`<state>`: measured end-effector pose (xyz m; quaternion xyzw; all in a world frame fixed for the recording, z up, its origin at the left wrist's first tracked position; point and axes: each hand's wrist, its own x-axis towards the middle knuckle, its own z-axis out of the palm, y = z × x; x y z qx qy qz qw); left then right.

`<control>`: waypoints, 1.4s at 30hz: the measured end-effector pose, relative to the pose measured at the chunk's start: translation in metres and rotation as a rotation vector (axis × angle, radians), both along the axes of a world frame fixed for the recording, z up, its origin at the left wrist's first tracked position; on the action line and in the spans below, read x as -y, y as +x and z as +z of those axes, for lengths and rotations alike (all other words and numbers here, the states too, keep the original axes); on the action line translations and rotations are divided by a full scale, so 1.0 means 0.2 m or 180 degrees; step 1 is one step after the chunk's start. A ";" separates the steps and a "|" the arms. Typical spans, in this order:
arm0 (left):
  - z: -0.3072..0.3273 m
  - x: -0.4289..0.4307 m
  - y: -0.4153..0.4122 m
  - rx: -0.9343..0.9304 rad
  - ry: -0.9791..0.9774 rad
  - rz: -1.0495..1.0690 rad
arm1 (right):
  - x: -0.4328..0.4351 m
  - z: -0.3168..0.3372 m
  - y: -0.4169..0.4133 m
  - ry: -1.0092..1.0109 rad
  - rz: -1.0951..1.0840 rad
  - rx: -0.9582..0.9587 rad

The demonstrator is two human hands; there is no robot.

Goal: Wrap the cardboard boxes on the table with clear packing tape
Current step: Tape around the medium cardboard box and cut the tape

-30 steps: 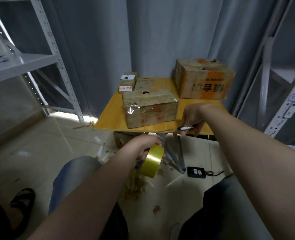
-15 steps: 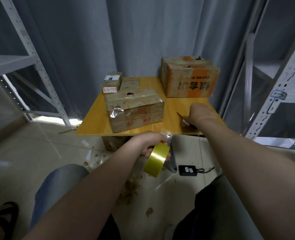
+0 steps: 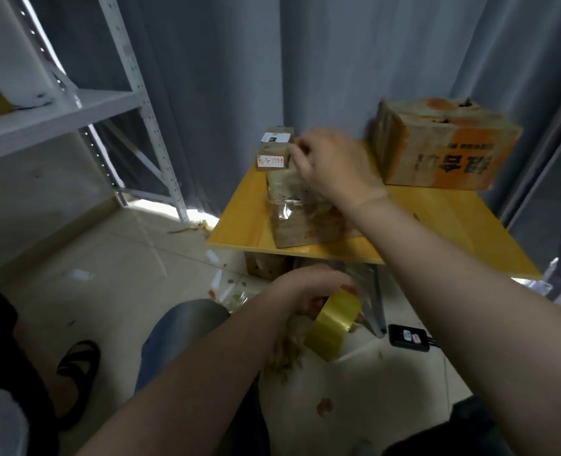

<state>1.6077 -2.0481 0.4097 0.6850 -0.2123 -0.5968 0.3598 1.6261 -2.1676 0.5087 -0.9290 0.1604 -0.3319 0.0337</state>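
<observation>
Cardboard boxes sit on the yellow tabletop [image 3: 437,232]: the mid box [image 3: 302,212] at the near-left edge, partly covered in clear film; the big orange-printed box [image 3: 443,143] at 2 o'clock from it by the curtain; the small labelled boxes [image 3: 274,149] at 11 o'clock, just behind it.

My right hand [image 3: 331,166] is over the top of the mid box, fingers loosely curled, reaching toward the small boxes. Can't tell if it touches either, or if it holds anything; blurred.

My left hand [image 3: 308,294] is low, below the tabletop's front edge, closed on the tape roll [image 3: 333,324], a bit of loose film trailing at its 1 o'clock side.

Step, as I judge it: between wraps, picking or repositioning the next box while the tape waits. Next move calls for bringing the roll up over the tabletop edge and getting the free tape end onto a box face, with the right hand steadying the box.

Edges and room:
- Mid box is close to the near edge, so a pull toward me could tip it off.
- Open tabletop at 4 o'clock of that box is the best spot to turn a box.
- Metal shelf frame [image 3: 134,93] at 9 o'clock is well apart.
- Table leg [image 3: 376,301] is just beside the roll, so I'd lift straight up.
- Black device [image 3: 407,339] on the floor is near the leg.
</observation>
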 end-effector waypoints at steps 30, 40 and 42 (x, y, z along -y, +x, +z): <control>-0.10 -0.07 0.20 -0.0135 -0.0035 -0.0137 | -0.09 -0.35 0.29 -0.0941 -0.0371 -0.1140; 0.23 -0.30 0.37 0.0388 -0.0944 0.0560 | 0.01 -0.11 0.15 0.1842 0.0599 0.0830; 0.30 -0.32 0.40 0.0496 -0.1113 0.0788 | 0.05 -0.06 0.10 0.1879 0.0384 0.0711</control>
